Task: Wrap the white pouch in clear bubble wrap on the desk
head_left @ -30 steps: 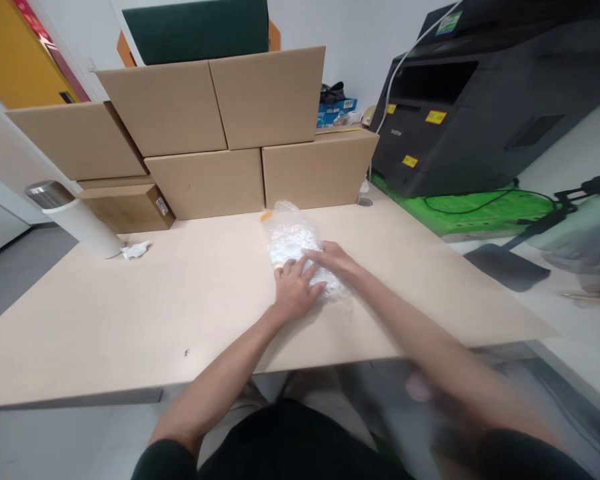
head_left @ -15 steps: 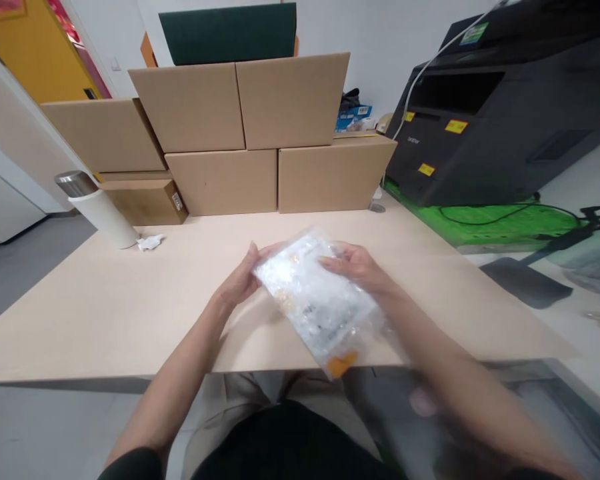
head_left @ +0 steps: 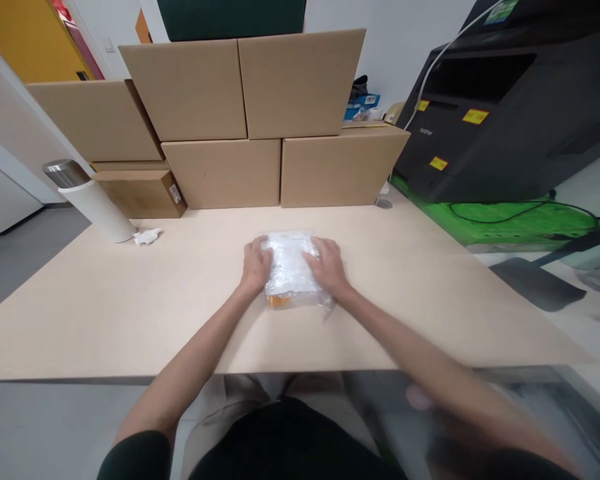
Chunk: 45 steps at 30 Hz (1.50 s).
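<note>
A package in clear bubble wrap [head_left: 291, 267] lies on the pale wooden table [head_left: 180, 313], with an orange patch at its near left corner and loose film at its near right. My left hand [head_left: 257, 263] grips its left edge, thumb on top. On the opposite edge is my right hand [head_left: 327, 265], its thumb resting on the upper face and its fingers along the side. What is inside the wrap cannot be made out.
Cardboard boxes [head_left: 220, 175] are stacked along the back of the table. At left stand a white cylinder with a metal top [head_left: 97, 207] and a crumpled tissue [head_left: 147, 236]. A black printer [head_left: 480, 133] sits on a green surface [head_left: 520, 223] at right.
Both hands have brought the package forward and down onto the table, turning it from a tilted pose near the front edge to lie flat and squared. My view has shifted slightly.
</note>
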Motion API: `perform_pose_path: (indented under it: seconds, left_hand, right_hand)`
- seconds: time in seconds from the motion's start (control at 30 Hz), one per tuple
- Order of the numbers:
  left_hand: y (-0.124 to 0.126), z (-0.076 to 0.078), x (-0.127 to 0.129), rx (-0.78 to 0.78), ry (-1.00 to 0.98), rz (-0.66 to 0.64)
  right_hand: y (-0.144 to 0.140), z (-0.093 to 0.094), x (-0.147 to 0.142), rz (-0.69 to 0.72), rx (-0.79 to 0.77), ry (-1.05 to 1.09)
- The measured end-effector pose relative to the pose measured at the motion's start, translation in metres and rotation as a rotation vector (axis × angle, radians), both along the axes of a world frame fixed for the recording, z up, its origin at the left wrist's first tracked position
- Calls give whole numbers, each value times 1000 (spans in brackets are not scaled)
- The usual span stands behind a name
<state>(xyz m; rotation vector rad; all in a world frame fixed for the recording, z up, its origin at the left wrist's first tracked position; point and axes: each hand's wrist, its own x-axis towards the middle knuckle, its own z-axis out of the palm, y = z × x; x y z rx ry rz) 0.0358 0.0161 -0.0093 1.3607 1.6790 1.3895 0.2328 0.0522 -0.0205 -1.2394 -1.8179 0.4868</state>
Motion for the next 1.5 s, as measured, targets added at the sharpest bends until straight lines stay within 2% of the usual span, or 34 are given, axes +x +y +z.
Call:
perform_pose_path:
  seconds: [0.1, 0.2, 0.3, 0.4, 0.53, 0.63, 0.9, 1.1, 1.2, 1.3, 1.37, 1.43, 1.5]
  left_hand:
    - [-6, -2, -11, 5, 386, -67]
    - [-12, 3, -26, -105, 565, -235]
    - [-12, 10, -39, -234, 659, -397]
    - [-9, 16, -48, -285, 720, -512]
    - [-4, 19, -56, -313, 737, -604]
    - [-3, 19, -59, -296, 715, -635]
    - [-1, 12, -62, -266, 709, -685]
    - [2, 15, -61, -378, 801, -729]
    - [-3, 16, -61, -374, 810, -682]
    - [-14, 19, -58, -284, 768, -589]
    - [-22, 22, -50, -205, 776, -569]
    - [-30, 25, -36, -153, 834, -600]
    - [-37, 25, -21, -123, 898, -661]
  right_hand:
    - [-4, -2, 8, 95, 84, -161]
    - [-3, -2, 19, 310, 42, -237]
    - [0, 1, 32, 457, -59, -319]
    - [3, 9, 44, 549, -177, -444]
    - [8, 21, 54, 660, -299, -559]
    - [9, 23, 59, 704, -324, -547]
    - [-3, 18, 63, 650, -302, -504]
    - [0, 14, 62, 667, -290, -498]
    - [1, 12, 63, 656, -336, -417]
    - [0, 6, 64, 560, -377, -136]
    - [1, -2, 62, 429, -374, 93]
    - [3, -10, 58, 278, -344, 228]
    - [6, -17, 52, 155, -296, 245]
